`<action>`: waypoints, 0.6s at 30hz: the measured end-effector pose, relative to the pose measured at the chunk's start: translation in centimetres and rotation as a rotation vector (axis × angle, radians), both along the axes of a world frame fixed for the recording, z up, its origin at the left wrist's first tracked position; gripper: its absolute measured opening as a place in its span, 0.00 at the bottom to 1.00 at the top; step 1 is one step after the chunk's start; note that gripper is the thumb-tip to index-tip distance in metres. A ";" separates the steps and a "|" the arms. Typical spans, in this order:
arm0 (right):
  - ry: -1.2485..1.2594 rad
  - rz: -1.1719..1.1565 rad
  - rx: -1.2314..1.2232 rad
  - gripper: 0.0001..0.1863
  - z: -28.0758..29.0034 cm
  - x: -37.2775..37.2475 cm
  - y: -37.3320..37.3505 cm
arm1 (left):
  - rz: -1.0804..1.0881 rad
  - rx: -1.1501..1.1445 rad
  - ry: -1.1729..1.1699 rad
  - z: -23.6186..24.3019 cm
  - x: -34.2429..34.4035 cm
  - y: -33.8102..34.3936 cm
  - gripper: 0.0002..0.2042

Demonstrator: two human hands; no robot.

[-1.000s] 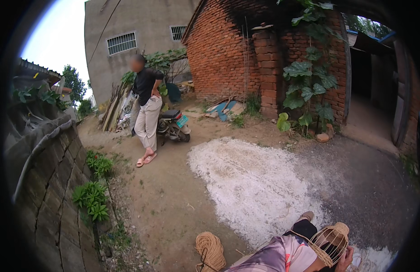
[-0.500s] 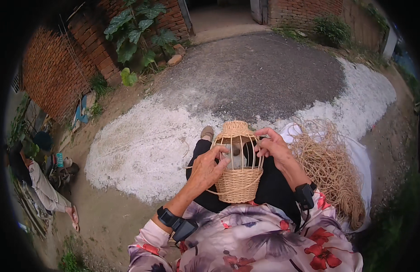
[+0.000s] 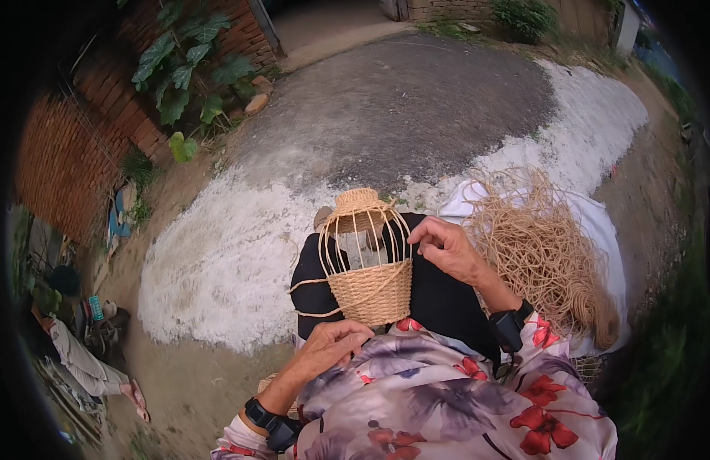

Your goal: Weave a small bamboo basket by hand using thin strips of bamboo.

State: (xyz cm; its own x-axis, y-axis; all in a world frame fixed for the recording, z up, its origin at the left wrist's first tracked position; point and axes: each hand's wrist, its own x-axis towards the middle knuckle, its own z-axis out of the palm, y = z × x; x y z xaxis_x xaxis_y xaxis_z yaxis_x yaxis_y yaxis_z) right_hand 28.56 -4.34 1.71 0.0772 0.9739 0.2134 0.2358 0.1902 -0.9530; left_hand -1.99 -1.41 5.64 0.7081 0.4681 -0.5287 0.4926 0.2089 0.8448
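Tan fibre makes up the basket (image 3: pixel 372 297) beside the right hand (image 3: pixel 449 251), whose thumb and forefinger draw close together by its rightmost rib; I cannot tell whether they grip it. The left hand (image 3: pixel 329 351) lies over the shirt (image 3: pixel 416 383), fingers loosely bent, just below the basket's base; its palm is hidden, so its hold cannot be told. Between the black trouser legs (image 3: pixel 447 303), the basket sits tilted slightly left, closely woven below, with bare upright ribs above and a woven collar (image 3: pixel 358 201) on top. Two loose strand ends (image 3: pixel 313 282) poke out at its left. Black bands (image 3: pixel 508 330) circle both wrists. To the right, tangled cord (image 3: pixel 535 253) lies heaped on a white cloth (image 3: pixel 611 264). Ahead, whitish grit (image 3: pixel 217 261) borders dark ground (image 3: pixel 416 100). Farther off stand a leafy plant (image 3: pixel 178 77), a brick wall (image 3: pixel 60 172) and, at far left, another person's legs (image 3: pixel 83 356).
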 end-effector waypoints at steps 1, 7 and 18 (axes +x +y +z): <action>-0.089 0.004 0.029 0.11 0.4 -0.8 -0.6 | -0.007 0.006 0.004 -0.1 0.2 -0.3 0.14; -0.673 -0.080 0.444 0.09 -1.3 -3.2 -0.7 | -0.047 -0.311 -0.129 -0.8 3.5 -0.5 0.23; 0.639 -0.189 -0.056 0.05 -3.8 -3.6 0.5 | 0.276 -0.031 -0.295 1.4 9.0 2.3 0.26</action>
